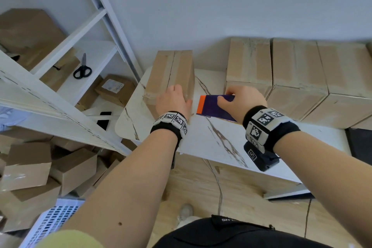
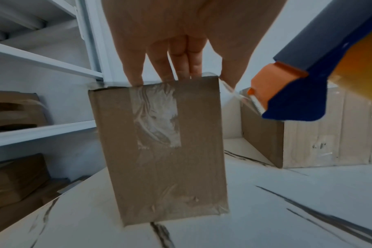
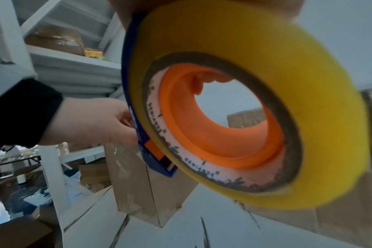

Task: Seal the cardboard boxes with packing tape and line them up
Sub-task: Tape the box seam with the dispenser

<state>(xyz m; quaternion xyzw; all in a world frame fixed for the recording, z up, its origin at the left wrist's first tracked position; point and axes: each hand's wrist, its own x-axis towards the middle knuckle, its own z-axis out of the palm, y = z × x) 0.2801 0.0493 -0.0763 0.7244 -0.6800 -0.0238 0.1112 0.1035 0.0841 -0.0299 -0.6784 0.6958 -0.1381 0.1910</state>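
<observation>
A cardboard box (image 1: 171, 72) stands on the white marbled table (image 1: 201, 143), with a strip of clear tape down its near face (image 2: 157, 117). My left hand (image 1: 173, 100) lies on the box's near top edge, fingers (image 2: 176, 55) straight over the top and thumb by the right corner. Just right of the box, my right hand (image 1: 243, 98) grips a blue and orange tape dispenser (image 1: 213, 106) holding a yellow roll (image 3: 308, 83). A thin strand of tape runs from the box's corner to the dispenser's blade (image 2: 255, 102). Taped boxes (image 1: 291, 74) stand in a row at the back right.
A white shelf unit (image 1: 60, 90) at the left carries black scissors (image 1: 82, 68), more boxes and a black phone (image 1: 103, 120). Loose boxes (image 1: 30, 167) and a white crate (image 1: 52, 221) lie on the floor at the lower left. A cable (image 1: 217, 183) hangs off the table.
</observation>
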